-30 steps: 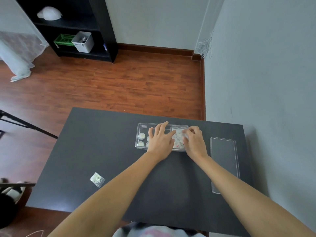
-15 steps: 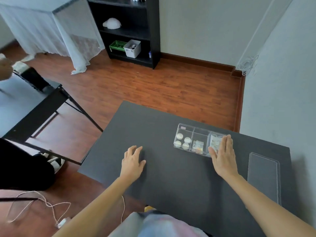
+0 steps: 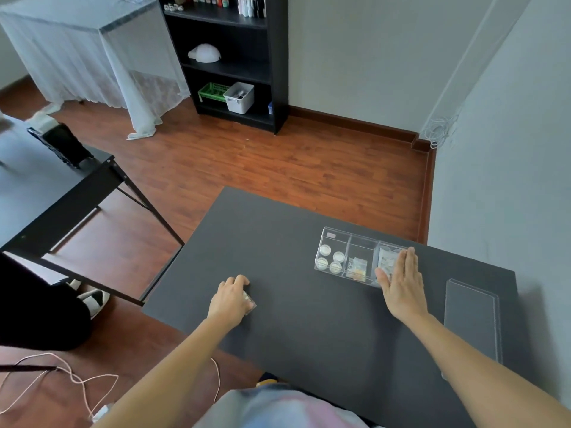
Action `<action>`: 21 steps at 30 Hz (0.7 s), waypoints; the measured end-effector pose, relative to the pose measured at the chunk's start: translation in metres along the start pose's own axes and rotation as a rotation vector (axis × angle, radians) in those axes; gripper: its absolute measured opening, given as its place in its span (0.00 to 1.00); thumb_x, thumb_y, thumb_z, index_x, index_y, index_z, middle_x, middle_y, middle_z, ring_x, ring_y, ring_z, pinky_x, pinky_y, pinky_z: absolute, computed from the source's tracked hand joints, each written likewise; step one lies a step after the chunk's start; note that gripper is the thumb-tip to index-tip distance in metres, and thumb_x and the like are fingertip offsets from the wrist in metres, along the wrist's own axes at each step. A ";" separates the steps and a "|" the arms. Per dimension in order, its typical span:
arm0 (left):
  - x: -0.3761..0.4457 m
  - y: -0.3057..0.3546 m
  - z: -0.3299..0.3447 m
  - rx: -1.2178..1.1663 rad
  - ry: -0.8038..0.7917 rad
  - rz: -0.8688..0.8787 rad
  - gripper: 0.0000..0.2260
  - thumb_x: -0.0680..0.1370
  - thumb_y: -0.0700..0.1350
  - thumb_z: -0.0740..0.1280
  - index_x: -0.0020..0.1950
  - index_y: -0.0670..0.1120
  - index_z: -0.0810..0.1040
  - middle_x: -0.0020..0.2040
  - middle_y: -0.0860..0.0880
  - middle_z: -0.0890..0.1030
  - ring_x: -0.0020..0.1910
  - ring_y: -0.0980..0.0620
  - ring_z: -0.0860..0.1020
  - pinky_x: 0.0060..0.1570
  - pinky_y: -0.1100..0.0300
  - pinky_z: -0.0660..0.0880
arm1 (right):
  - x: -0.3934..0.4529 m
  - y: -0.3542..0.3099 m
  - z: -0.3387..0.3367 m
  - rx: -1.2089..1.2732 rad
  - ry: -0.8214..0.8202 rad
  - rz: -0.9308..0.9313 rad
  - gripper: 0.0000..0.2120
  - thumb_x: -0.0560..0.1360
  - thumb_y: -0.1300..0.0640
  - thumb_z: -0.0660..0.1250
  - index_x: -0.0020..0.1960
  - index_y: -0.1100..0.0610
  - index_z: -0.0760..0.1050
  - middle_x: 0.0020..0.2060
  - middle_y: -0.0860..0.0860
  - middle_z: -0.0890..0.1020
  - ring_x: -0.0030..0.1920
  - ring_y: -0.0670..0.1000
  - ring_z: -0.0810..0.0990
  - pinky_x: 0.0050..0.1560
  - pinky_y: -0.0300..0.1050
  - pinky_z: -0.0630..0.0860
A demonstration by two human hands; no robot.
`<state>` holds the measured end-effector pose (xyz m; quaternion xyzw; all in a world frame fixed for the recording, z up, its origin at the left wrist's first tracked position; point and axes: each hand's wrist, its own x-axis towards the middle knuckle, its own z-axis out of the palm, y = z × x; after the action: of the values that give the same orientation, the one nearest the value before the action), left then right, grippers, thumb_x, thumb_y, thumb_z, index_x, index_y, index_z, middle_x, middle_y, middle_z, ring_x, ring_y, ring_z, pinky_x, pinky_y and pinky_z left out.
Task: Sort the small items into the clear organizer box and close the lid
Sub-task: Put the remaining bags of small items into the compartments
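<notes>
fingers (image 3: 238,281) of the left hand (image 3: 230,301) curl down over a small clear packet (image 3: 249,302) on the dark table (image 3: 293,329), and only a shiny corner of that packet peeks out on the side toward the clear organizer box (image 3: 355,257). the curl looks like a pinch closing on the packet, though whether it is already gripped or just covered cannot be told. fingers (image 3: 408,264) of the right hand (image 3: 401,285) lie straight and close together, flat, palm down, resting on the near right corner of the box and holding nothing; it seems to steady the box.

as for progress, most of the sorting looks done. the box's left section holds four small round white pieces (image 3: 332,259), the middle section holds a small packet with yellowish bits (image 3: 357,268), and the right section, partly under the right hand, holds pale packets (image 3: 386,261) too blurred to name. the packet under the left hand, well to the left of the box and nearer the person, appears to be the last loose item on the table. it likely belongs in one of the sections.

the lid (image 3: 471,319), a flat clear rectangle, lies on the table to the right of the box, apart from it, so closing is not yet done.

the box itself is long, transparent, thin-walled and open on top, sitting near the table's far edge.
</notes>
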<state>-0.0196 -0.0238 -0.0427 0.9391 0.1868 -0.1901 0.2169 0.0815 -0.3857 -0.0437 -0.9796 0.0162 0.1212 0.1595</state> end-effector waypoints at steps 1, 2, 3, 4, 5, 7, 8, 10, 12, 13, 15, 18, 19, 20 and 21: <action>0.001 0.000 -0.002 0.019 -0.008 -0.007 0.18 0.73 0.44 0.68 0.62 0.47 0.70 0.56 0.48 0.75 0.59 0.46 0.71 0.52 0.53 0.73 | 0.000 0.000 0.000 0.000 -0.002 0.002 0.39 0.77 0.37 0.44 0.77 0.62 0.38 0.78 0.57 0.38 0.78 0.55 0.41 0.77 0.56 0.49; 0.002 0.001 -0.005 0.027 -0.025 -0.015 0.15 0.73 0.44 0.68 0.58 0.47 0.72 0.53 0.48 0.77 0.56 0.46 0.72 0.48 0.53 0.73 | 0.000 -0.001 0.000 -0.003 -0.003 0.002 0.39 0.78 0.37 0.45 0.77 0.62 0.38 0.78 0.57 0.38 0.78 0.55 0.41 0.77 0.56 0.49; 0.003 0.002 -0.007 0.031 -0.046 -0.016 0.10 0.72 0.44 0.67 0.53 0.47 0.74 0.49 0.49 0.79 0.53 0.46 0.73 0.46 0.53 0.74 | 0.000 -0.001 0.000 -0.008 -0.001 0.002 0.39 0.78 0.38 0.45 0.77 0.62 0.38 0.78 0.56 0.38 0.78 0.55 0.41 0.77 0.56 0.49; 0.002 0.004 -0.008 0.038 -0.069 -0.014 0.05 0.72 0.44 0.67 0.47 0.46 0.75 0.45 0.50 0.80 0.50 0.46 0.74 0.44 0.52 0.74 | 0.000 0.000 -0.001 -0.012 0.001 0.004 0.38 0.79 0.38 0.45 0.77 0.61 0.37 0.78 0.56 0.38 0.78 0.54 0.41 0.77 0.56 0.49; 0.001 0.006 -0.010 0.042 -0.094 -0.010 0.02 0.72 0.44 0.66 0.41 0.46 0.75 0.43 0.50 0.79 0.48 0.46 0.75 0.43 0.52 0.75 | 0.000 0.000 -0.001 -0.012 0.000 0.005 0.38 0.79 0.37 0.45 0.77 0.61 0.37 0.78 0.56 0.38 0.78 0.54 0.40 0.77 0.56 0.48; -0.001 0.009 -0.012 0.055 -0.132 -0.006 0.05 0.73 0.44 0.66 0.38 0.47 0.74 0.45 0.49 0.77 0.47 0.46 0.76 0.43 0.53 0.75 | 0.001 0.001 -0.001 -0.011 -0.002 0.005 0.39 0.78 0.37 0.44 0.77 0.61 0.37 0.78 0.56 0.37 0.78 0.54 0.40 0.77 0.55 0.48; -0.001 0.012 -0.013 0.057 -0.139 -0.004 0.06 0.74 0.45 0.66 0.38 0.48 0.73 0.47 0.49 0.76 0.47 0.46 0.76 0.44 0.53 0.74 | 0.000 0.001 -0.001 -0.008 -0.002 0.006 0.39 0.78 0.36 0.44 0.77 0.61 0.37 0.78 0.56 0.37 0.78 0.54 0.40 0.77 0.55 0.48; -0.001 0.023 -0.014 -0.005 -0.124 0.002 0.06 0.75 0.47 0.65 0.39 0.49 0.74 0.47 0.49 0.76 0.43 0.46 0.76 0.40 0.56 0.74 | 0.001 0.000 -0.001 0.011 -0.002 0.006 0.39 0.78 0.36 0.44 0.77 0.61 0.37 0.77 0.55 0.37 0.78 0.53 0.40 0.77 0.55 0.47; 0.001 0.041 -0.018 -0.158 -0.076 0.004 0.06 0.76 0.48 0.66 0.40 0.48 0.74 0.44 0.49 0.80 0.40 0.47 0.77 0.37 0.59 0.73 | 0.001 0.000 -0.001 0.039 -0.001 -0.003 0.39 0.78 0.37 0.46 0.77 0.61 0.36 0.77 0.55 0.36 0.78 0.53 0.39 0.77 0.55 0.48; 0.003 0.054 -0.021 -0.232 -0.052 0.015 0.06 0.75 0.48 0.67 0.40 0.48 0.75 0.42 0.50 0.82 0.40 0.48 0.78 0.37 0.59 0.73 | 0.001 0.001 -0.001 0.061 0.000 -0.011 0.39 0.79 0.37 0.47 0.77 0.61 0.36 0.77 0.55 0.36 0.78 0.54 0.40 0.77 0.55 0.48; 0.007 0.083 -0.028 -0.330 -0.021 0.062 0.04 0.74 0.44 0.68 0.39 0.48 0.74 0.39 0.52 0.82 0.40 0.51 0.78 0.39 0.60 0.74 | 0.002 0.002 -0.003 0.128 0.006 -0.033 0.39 0.79 0.39 0.50 0.77 0.61 0.38 0.78 0.55 0.37 0.78 0.54 0.41 0.77 0.55 0.51; 0.012 0.129 -0.037 -0.395 0.013 0.151 0.04 0.71 0.39 0.65 0.42 0.47 0.73 0.37 0.55 0.76 0.36 0.53 0.73 0.35 0.61 0.70 | 0.001 0.005 -0.006 0.285 0.022 -0.067 0.38 0.79 0.43 0.57 0.78 0.61 0.43 0.78 0.54 0.40 0.78 0.53 0.48 0.75 0.51 0.58; 0.013 0.143 -0.039 -0.416 0.016 0.177 0.05 0.71 0.37 0.64 0.43 0.47 0.73 0.36 0.55 0.75 0.36 0.53 0.72 0.33 0.62 0.69 | 0.000 0.005 -0.007 0.322 0.032 -0.078 0.37 0.79 0.45 0.59 0.78 0.61 0.44 0.79 0.54 0.42 0.78 0.53 0.49 0.74 0.50 0.59; 0.015 0.158 -0.038 -0.429 0.013 0.203 0.06 0.70 0.36 0.64 0.43 0.47 0.73 0.37 0.54 0.75 0.36 0.52 0.72 0.33 0.62 0.69 | -0.001 0.007 -0.009 0.342 0.044 -0.080 0.37 0.79 0.47 0.61 0.78 0.62 0.45 0.79 0.54 0.43 0.78 0.53 0.50 0.74 0.48 0.58; 0.017 0.171 -0.036 -0.437 0.007 0.222 0.07 0.71 0.35 0.64 0.43 0.47 0.74 0.39 0.53 0.76 0.38 0.52 0.72 0.33 0.62 0.69 | -0.001 0.008 -0.010 0.352 0.052 -0.079 0.37 0.79 0.49 0.62 0.78 0.61 0.45 0.79 0.54 0.45 0.78 0.53 0.50 0.74 0.47 0.56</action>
<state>0.0791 -0.1447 0.0369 0.8854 0.1198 -0.1167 0.4337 0.0824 -0.3961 -0.0366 -0.9392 0.0029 0.0846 0.3327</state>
